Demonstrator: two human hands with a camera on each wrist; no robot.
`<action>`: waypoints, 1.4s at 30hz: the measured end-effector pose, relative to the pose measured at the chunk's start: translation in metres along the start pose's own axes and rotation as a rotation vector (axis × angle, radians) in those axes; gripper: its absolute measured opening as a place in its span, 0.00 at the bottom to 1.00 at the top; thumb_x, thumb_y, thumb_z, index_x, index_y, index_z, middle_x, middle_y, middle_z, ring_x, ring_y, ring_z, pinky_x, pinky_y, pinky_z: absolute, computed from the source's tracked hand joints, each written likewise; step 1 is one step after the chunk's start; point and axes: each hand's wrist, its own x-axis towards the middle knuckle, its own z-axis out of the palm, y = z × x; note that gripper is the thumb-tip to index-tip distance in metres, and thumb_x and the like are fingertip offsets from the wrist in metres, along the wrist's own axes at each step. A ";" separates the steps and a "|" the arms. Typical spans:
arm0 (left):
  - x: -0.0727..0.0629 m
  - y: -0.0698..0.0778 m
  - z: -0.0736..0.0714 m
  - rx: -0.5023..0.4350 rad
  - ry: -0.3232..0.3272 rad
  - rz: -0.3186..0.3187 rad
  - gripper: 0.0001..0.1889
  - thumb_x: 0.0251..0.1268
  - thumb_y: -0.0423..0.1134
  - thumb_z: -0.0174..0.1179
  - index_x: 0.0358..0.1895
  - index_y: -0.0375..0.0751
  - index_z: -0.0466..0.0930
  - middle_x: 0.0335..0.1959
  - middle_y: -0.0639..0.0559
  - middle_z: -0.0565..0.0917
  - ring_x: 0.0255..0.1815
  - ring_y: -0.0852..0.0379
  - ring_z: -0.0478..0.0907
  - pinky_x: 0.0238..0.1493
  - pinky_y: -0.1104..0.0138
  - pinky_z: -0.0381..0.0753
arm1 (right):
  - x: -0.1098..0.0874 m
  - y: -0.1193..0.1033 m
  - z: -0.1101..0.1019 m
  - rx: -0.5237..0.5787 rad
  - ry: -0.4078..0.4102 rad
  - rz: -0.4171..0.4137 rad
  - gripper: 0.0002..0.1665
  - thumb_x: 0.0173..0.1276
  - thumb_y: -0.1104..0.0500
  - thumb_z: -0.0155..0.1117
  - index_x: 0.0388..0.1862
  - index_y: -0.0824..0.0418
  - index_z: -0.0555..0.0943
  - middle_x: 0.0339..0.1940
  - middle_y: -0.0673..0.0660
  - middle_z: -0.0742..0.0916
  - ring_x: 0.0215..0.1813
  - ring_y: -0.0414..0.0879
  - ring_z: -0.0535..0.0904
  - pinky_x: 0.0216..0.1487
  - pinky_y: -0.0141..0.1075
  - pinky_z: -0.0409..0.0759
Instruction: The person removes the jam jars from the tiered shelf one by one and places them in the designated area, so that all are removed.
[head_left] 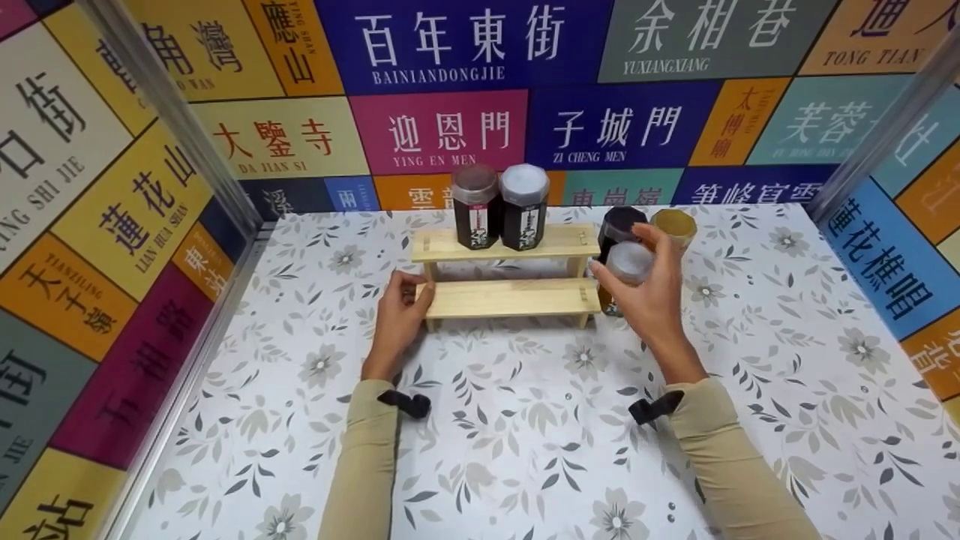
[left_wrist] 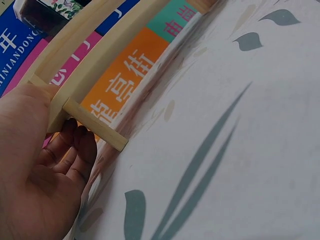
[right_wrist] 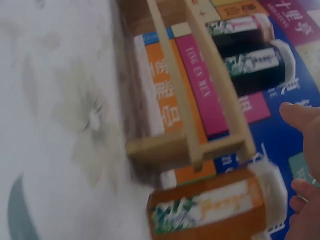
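A light wooden two-step rack (head_left: 514, 300) stands on the table. My left hand (head_left: 397, 315) holds the left end of its lower step, with fingers (left_wrist: 86, 150) curled beside the short leg in the left wrist view. My right hand (head_left: 656, 292) hovers at the white-lidded jar (head_left: 630, 259) just right of the rack, thumb and fingers spread about the lid. In the right wrist view this amber jar (right_wrist: 225, 225) shows a pale label, and the fingers look apart from it. Two dark jars, one red-brown-lidded (head_left: 476, 214) and one white-lidded (head_left: 523, 214), stand on the upper step.
Behind the white-lidded amber jar stand a dark-lidded jar (head_left: 622, 221) and a yellow-lidded jar (head_left: 675, 223). Panels with coloured street-name signs (head_left: 439, 131) enclose the back and sides. A floral cloth (head_left: 510, 450) covers the table.
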 end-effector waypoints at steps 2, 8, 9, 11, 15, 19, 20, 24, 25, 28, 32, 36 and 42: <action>-0.001 0.000 -0.001 0.005 -0.001 -0.001 0.14 0.79 0.44 0.67 0.55 0.40 0.79 0.52 0.45 0.86 0.47 0.54 0.82 0.50 0.67 0.79 | 0.000 -0.011 0.010 0.028 -0.006 -0.025 0.45 0.62 0.59 0.87 0.74 0.63 0.74 0.71 0.61 0.81 0.75 0.55 0.75 0.79 0.54 0.69; -0.001 -0.001 -0.001 0.014 -0.016 -0.009 0.15 0.80 0.46 0.66 0.56 0.40 0.78 0.52 0.45 0.85 0.48 0.53 0.83 0.51 0.66 0.80 | -0.007 -0.054 0.042 0.167 -0.122 -0.051 0.35 0.71 0.70 0.75 0.73 0.72 0.72 0.70 0.70 0.80 0.74 0.65 0.75 0.78 0.61 0.72; -0.001 -0.001 -0.001 0.016 -0.017 -0.009 0.15 0.80 0.46 0.66 0.56 0.40 0.78 0.52 0.45 0.85 0.48 0.53 0.83 0.51 0.66 0.80 | -0.007 -0.059 0.046 0.185 -0.150 -0.048 0.34 0.72 0.70 0.73 0.74 0.72 0.71 0.71 0.71 0.79 0.74 0.66 0.74 0.77 0.62 0.72; 0.000 0.000 -0.001 0.017 -0.015 -0.007 0.15 0.80 0.46 0.66 0.56 0.40 0.78 0.52 0.45 0.85 0.48 0.53 0.83 0.51 0.65 0.81 | -0.004 -0.067 0.055 0.207 -0.196 -0.037 0.34 0.74 0.69 0.70 0.75 0.71 0.70 0.72 0.71 0.78 0.75 0.67 0.73 0.77 0.62 0.74; 0.001 0.000 -0.001 0.019 -0.016 -0.010 0.14 0.80 0.46 0.66 0.56 0.41 0.78 0.51 0.46 0.85 0.48 0.53 0.83 0.50 0.66 0.81 | 0.009 -0.066 0.075 0.228 -0.242 0.009 0.39 0.76 0.65 0.70 0.80 0.68 0.65 0.78 0.69 0.74 0.80 0.64 0.71 0.79 0.60 0.72; 0.002 0.000 0.000 0.011 -0.018 -0.016 0.14 0.79 0.45 0.66 0.55 0.41 0.78 0.50 0.45 0.85 0.47 0.53 0.82 0.49 0.66 0.81 | 0.022 -0.056 0.095 0.250 -0.227 0.059 0.49 0.74 0.61 0.75 0.86 0.62 0.59 0.82 0.64 0.71 0.83 0.59 0.67 0.83 0.58 0.68; 0.002 0.000 0.000 0.010 -0.018 -0.016 0.14 0.80 0.45 0.66 0.55 0.41 0.78 0.50 0.45 0.84 0.47 0.53 0.82 0.48 0.66 0.81 | 0.024 -0.053 0.100 0.253 -0.222 0.065 0.51 0.73 0.60 0.76 0.86 0.61 0.58 0.82 0.63 0.71 0.84 0.57 0.67 0.83 0.56 0.68; 0.002 0.000 -0.001 0.008 -0.015 -0.017 0.13 0.80 0.45 0.66 0.55 0.41 0.78 0.49 0.45 0.85 0.46 0.53 0.82 0.47 0.66 0.81 | 0.031 -0.047 0.114 0.212 -0.191 0.072 0.59 0.67 0.52 0.83 0.87 0.57 0.57 0.82 0.61 0.72 0.83 0.52 0.68 0.83 0.48 0.70; 0.002 0.000 -0.001 0.010 -0.014 -0.018 0.13 0.80 0.45 0.66 0.55 0.41 0.78 0.50 0.45 0.85 0.46 0.53 0.82 0.47 0.66 0.81 | 0.032 -0.046 0.116 0.199 -0.183 0.071 0.61 0.65 0.51 0.84 0.87 0.57 0.57 0.82 0.60 0.72 0.83 0.51 0.68 0.82 0.48 0.70; 0.001 0.000 -0.001 0.008 -0.014 -0.026 0.13 0.80 0.45 0.66 0.55 0.42 0.78 0.50 0.45 0.85 0.47 0.53 0.82 0.48 0.65 0.81 | 0.036 -0.044 0.121 0.155 -0.175 0.069 0.64 0.63 0.51 0.87 0.88 0.57 0.56 0.85 0.59 0.71 0.83 0.51 0.69 0.83 0.47 0.70; 0.000 -0.001 0.000 0.012 -0.015 -0.034 0.13 0.80 0.45 0.66 0.56 0.42 0.78 0.51 0.46 0.85 0.47 0.53 0.83 0.49 0.64 0.81 | 0.038 -0.041 0.121 0.097 -0.187 0.086 0.65 0.62 0.55 0.86 0.89 0.55 0.55 0.85 0.59 0.72 0.83 0.53 0.71 0.82 0.48 0.72; 0.000 -0.002 -0.001 0.023 -0.032 -0.023 0.14 0.80 0.46 0.66 0.56 0.42 0.78 0.51 0.46 0.85 0.48 0.53 0.83 0.50 0.66 0.81 | 0.032 -0.041 0.114 0.070 -0.153 0.055 0.62 0.61 0.54 0.86 0.87 0.54 0.60 0.79 0.61 0.76 0.73 0.55 0.78 0.71 0.50 0.82; 0.002 -0.001 -0.002 0.025 -0.025 -0.018 0.14 0.79 0.45 0.67 0.56 0.41 0.78 0.50 0.45 0.85 0.48 0.53 0.83 0.50 0.65 0.81 | 0.014 -0.043 0.096 0.078 -0.068 0.021 0.59 0.58 0.50 0.88 0.83 0.56 0.66 0.71 0.60 0.80 0.65 0.52 0.80 0.62 0.49 0.86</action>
